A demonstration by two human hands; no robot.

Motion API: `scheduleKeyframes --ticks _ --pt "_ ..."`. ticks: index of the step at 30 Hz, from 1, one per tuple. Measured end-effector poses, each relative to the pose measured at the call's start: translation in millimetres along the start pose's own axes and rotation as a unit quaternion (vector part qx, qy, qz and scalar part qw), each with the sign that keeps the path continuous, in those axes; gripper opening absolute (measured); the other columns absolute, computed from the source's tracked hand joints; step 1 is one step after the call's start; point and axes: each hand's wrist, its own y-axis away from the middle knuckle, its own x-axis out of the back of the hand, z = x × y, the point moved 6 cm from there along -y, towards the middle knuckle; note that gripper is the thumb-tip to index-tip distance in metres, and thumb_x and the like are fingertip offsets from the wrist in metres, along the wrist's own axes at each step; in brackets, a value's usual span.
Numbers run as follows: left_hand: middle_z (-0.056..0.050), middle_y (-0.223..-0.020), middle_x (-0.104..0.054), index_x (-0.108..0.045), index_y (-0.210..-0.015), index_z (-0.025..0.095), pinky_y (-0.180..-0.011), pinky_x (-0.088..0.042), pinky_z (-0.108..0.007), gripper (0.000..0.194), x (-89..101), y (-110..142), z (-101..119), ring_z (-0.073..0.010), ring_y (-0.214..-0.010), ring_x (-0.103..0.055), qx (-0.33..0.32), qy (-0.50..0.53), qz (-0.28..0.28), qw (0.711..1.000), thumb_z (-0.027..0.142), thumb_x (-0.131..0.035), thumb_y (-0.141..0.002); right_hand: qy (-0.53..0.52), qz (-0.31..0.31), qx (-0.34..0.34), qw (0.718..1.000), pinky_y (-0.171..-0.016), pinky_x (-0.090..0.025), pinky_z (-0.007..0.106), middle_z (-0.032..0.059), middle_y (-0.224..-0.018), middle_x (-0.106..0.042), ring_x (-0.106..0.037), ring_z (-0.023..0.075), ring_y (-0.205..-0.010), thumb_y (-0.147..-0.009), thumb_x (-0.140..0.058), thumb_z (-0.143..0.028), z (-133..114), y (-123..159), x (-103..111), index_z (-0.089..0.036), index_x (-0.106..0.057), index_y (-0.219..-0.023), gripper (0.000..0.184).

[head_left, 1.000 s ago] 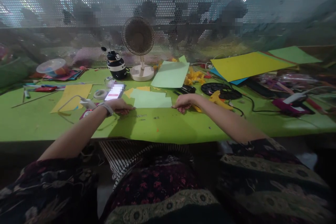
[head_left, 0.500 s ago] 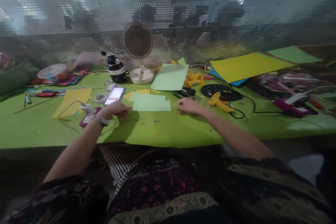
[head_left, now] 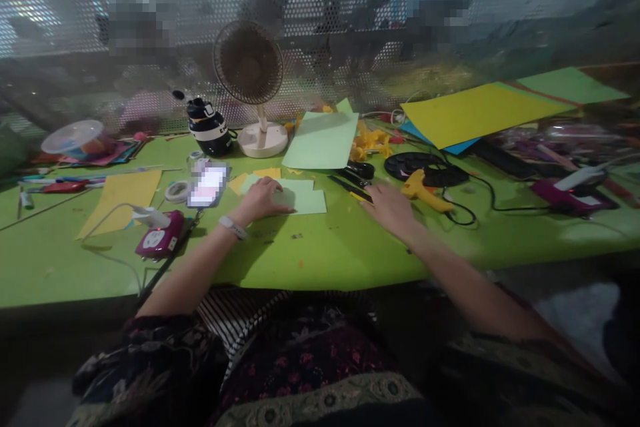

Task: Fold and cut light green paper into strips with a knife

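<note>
My left hand lies on the pale green paper pieces, its thumb and fingers apart. It wears a light wristband. The fingers of my right hand close around the near end of a slim black-and-yellow tool, which looks like a cutter knife and lies slanted on the table. Behind that tool are black handles, perhaps of scissors. To the right of my right hand sits a yellow hot glue gun. Small yellow paper pieces show behind the pale green ones.
A fan, a dark bottle and a larger green sheet stand or lie farther back. On the left are a phone, a tape roll and a purple power socket. A black round tray lies right.
My left hand has moved right onto the pale green paper, its fingers spreading. My right hand has shifted right, from beside the paper to the black-and-yellow tool. The view has shifted slightly.
</note>
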Motion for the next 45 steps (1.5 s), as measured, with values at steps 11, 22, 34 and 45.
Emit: scheduleKeyframes --ticks 11,22,34,45 --pt "-0.012 -0.106 -0.068 -0.063 -0.091 0.022 -0.088 -0.054 -0.045 0.052 -3.1 0 -6 -0.0318 -0.099 -0.063 0.017 0.086 0.012 0.996 0.055 -0.091 -0.062 -0.079 0.051 0.049 0.994 -0.113 -0.046 0.06 0.0162 -0.13 -0.067 -0.057 0.0377 -0.13 -0.106 -0.051 -0.032 4 -1 -8 -0.022 -0.067 -0.14 0.039" --pt "-0.01 -0.118 -0.076 -0.063 -0.091 0.024 -0.1 -0.053 -0.046 0.028 2.6 4 5 -0.0292 -0.111 -0.068 -0.06 0.121 0.039 0.99 0.038 -0.084 -0.08 -0.116 0.091 0.054 0.988 -0.112 -0.046 0.057 0.015 -0.127 -0.066 -0.056 0.0352 -0.129 -0.106 -0.048 -0.031 9 -1 -6 -0.023 -0.069 -0.138 0.039" --pt "-0.007 -0.117 -0.08 -0.076 -0.083 0.026 -0.113 -0.049 -0.051 0.009 13.5 9 8 -0.0254 -0.116 -0.071 -0.181 0.148 0.098 0.967 0.031 -0.081 -0.088 -0.129 0.082 0.061 0.986 -0.116 -0.042 0.059 0.0152 -0.134 -0.063 -0.053 0.035 -0.134 -0.107 -0.051 -0.031 8 -5 -6 -0.023 -0.067 -0.142 0.04" --pt "-0.009 -0.11 -0.08 -0.074 -0.085 0.024 -0.107 -0.054 -0.048 0.013 15.0 6 -8 -0.0263 -0.11 -0.073 -0.106 0.139 0.141 0.975 0.035 -0.075 -0.091 -0.115 0.035 0.129 0.984 -0.114 -0.047 0.058 0.0166 -0.13 -0.064 -0.057 0.0327 -0.127 -0.104 -0.054 -0.024 -6 -3 -9 -0.019 -0.072 -0.136 0.037"
